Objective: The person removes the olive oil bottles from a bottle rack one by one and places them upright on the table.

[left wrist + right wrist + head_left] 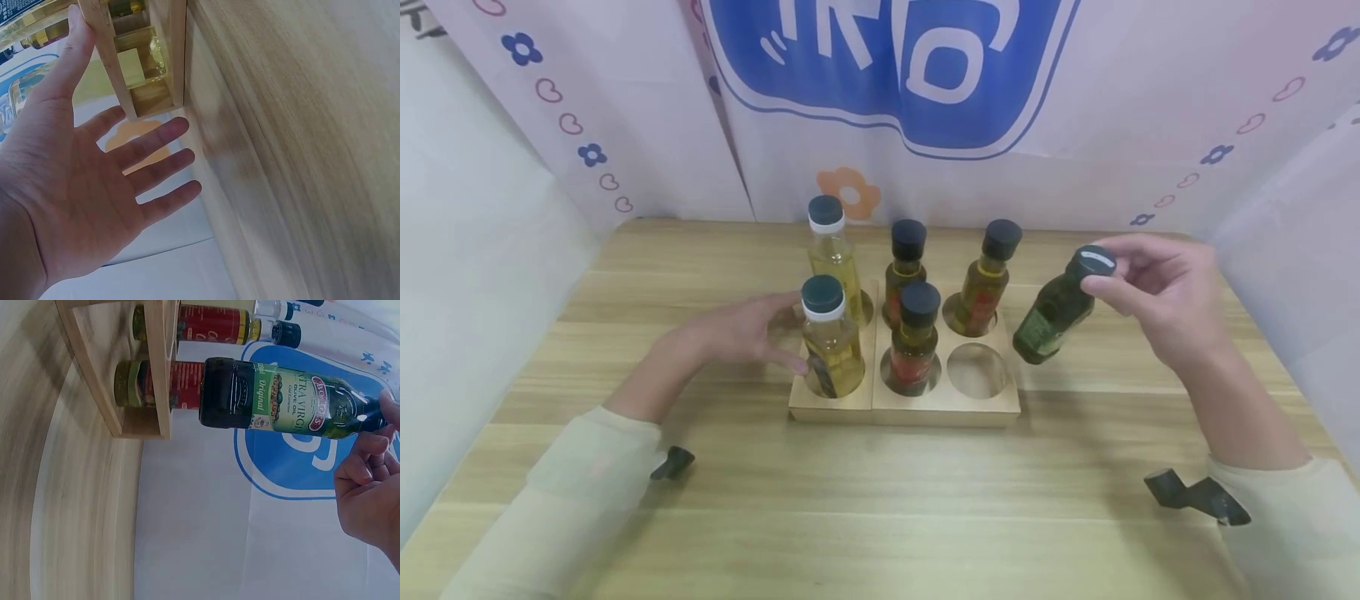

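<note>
A dark green olive oil bottle hangs tilted in the air just right of the wooden rack. My right hand pinches it by the cap between thumb and fingers; its label faces the right wrist camera. At the rack's left end my left hand rests with spread fingers, the thumb at the rack's edge in the left wrist view. Nearest to it stands a clear bottle of pale yellow oil. The front right hole of the rack holds no bottle.
Another pale yellow bottle stands behind in the rack. Three dark-capped bottles, the front one red-labelled, fill other holes. A printed white cloth hangs behind the wooden table.
</note>
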A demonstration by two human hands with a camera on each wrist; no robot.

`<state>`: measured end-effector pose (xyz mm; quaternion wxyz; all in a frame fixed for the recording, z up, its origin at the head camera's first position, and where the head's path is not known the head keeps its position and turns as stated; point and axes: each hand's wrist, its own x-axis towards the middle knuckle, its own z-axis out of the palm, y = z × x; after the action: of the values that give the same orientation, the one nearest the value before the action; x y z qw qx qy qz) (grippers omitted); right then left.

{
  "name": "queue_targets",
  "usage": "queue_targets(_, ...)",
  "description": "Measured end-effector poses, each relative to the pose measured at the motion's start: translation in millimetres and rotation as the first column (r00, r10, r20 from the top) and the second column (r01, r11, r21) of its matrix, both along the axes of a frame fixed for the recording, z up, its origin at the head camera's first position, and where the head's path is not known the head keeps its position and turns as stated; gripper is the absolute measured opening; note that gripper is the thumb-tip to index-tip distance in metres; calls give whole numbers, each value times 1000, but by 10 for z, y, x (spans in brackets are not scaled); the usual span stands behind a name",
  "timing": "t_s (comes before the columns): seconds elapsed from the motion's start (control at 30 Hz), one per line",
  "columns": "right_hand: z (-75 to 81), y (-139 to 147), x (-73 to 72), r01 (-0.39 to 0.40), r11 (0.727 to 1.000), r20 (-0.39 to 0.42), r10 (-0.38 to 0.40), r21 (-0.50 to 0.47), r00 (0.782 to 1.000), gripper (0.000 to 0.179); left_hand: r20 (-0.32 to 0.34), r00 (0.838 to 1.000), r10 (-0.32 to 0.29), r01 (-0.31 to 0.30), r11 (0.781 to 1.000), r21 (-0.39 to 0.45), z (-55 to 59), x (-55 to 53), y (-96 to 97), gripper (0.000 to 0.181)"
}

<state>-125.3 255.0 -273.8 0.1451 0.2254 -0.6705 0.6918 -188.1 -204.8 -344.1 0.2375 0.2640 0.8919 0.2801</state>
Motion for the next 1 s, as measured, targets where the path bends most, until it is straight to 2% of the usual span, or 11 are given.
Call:
queue_targets(0.17,-30,78,-36,27,1000,18,-27,-8,999,31,0,1000,18,-18,999,-27,-3,13,-8,116)
queue_targets(0.33,-50,158,-94,92,995,50,-94,40,994,28,18,999,34,-34,999,-23,4,31,-13,117)
queue_targets(0.47,-71,211,-144,149,987,107,-155,62,982,24,27,998,52,-51,998,-39,18,41,-10,117)
queue_targets(0.67,-141,321,-264,256,956,206,-282,145,937,21,21,998,59,-58,997,-47,42,55,5,116)
queue_targets(0.83,-201,421,-374,279,943,294,-323,184,899,18,25,997,67,-66,996,-61,57,60,18,116)
queue_targets(1.0,-243,515,-449,309,920,324,-377,241,868,18,32,996,84,-81,994,-74,59,60,28,117)
